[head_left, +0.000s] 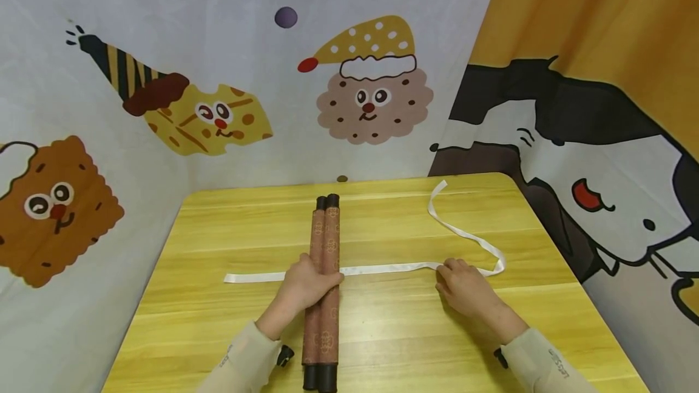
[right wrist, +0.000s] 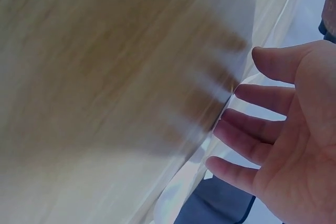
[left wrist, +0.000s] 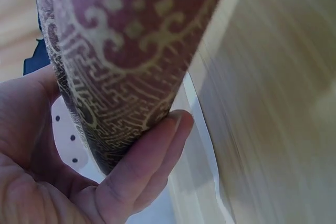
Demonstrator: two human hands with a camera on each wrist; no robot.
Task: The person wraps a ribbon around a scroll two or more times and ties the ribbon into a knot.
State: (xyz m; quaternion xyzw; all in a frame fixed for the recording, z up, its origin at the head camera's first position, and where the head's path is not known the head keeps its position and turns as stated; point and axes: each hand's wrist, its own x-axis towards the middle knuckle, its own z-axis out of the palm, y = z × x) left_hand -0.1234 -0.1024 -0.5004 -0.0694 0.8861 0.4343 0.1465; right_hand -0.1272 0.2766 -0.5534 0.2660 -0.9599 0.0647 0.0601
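Note:
A rolled hanging scroll (head_left: 330, 241), brown-red with pale patterns and black end knobs, lies lengthwise as two rolls side by side. My left hand (head_left: 302, 284) grips it around the middle; the left wrist view shows the patterned cloth (left wrist: 126, 45) between thumb and fingers. Beneath the scroll passes a white ribbon (head_left: 382, 269), its short end out to the left. To the right, my right hand (head_left: 464, 287) rests at the ribbon. In the right wrist view its fingers are spread and fairly straight, fingertips at the ribbon (right wrist: 178, 182), thumb apart from them.
The wood-grain table (head_left: 229, 320) has rounded far corners. Beyond my right hand the ribbon's long tail (head_left: 464, 232) curls toward the back edge. A white curtain (head_left: 229, 29) with cartoon prints hangs behind, and an orange, black and white one (head_left: 601, 114) at the right.

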